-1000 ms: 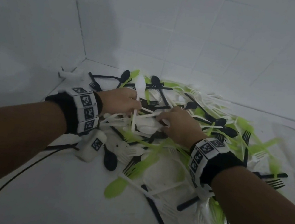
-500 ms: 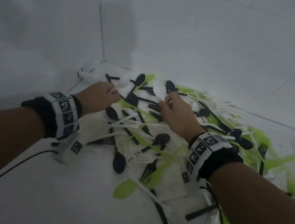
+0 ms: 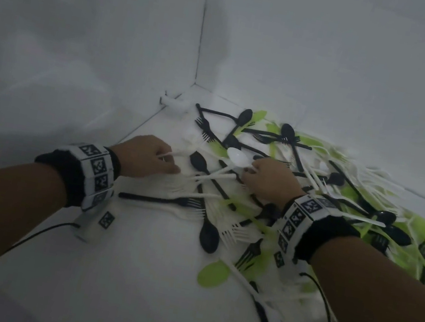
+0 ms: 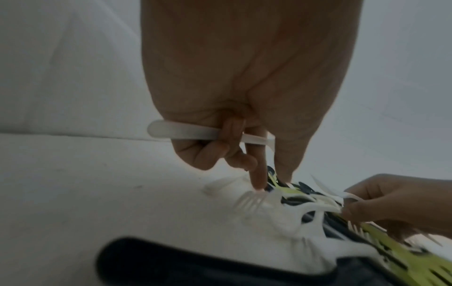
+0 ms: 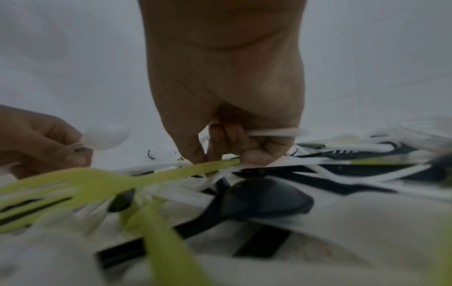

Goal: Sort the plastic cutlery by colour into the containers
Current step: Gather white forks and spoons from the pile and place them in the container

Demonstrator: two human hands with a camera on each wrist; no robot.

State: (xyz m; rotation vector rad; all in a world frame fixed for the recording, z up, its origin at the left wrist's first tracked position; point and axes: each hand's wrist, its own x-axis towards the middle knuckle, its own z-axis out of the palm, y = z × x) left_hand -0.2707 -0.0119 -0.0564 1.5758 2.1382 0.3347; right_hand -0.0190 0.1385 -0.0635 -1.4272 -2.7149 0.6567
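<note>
- Nearest the camera, just behind the right hand's wrist, there's a green spoon (image 3: 213, 274) lying bowl-down on the white floor (image 3: 126, 287), with a black spoon (image 3: 209, 235) and a white fork (image 3: 232, 235) a bit further in. None of it sorted yet, as far as I can tell.
- Left hand (image 3: 146, 156): fingers curled round a white handle (image 4: 186, 132) that crosses the palm, while the index finger (image 4: 259, 174) pokes down at a white fork (image 4: 249, 199) lying right under it. My guess is it's stashing one white piece in the palm so the fingertips stay free to grab the next.
- Right hand (image 3: 267, 180), just beside the left: same trick. It's got a white handle (image 5: 274, 132) tucked under curled fingers, and in the head view a white spoon (image 3: 239, 157) sticks out on its thumb side. Its fingertips are down on the heap right where a green fork (image 5: 102, 183) handle runs under them; can't tell if it's actually pinching that one.
- So both hands look like they're collecting whites first, which makes sense for sorting by colour.
- Beyond and to the right of both hands: the main cutlery pile (image 3: 340, 200), black, green and white all tangled, spreading toward the tiled wall (image 3: 335, 69).
- No containers in any view, so they must be out of shot.
</note>
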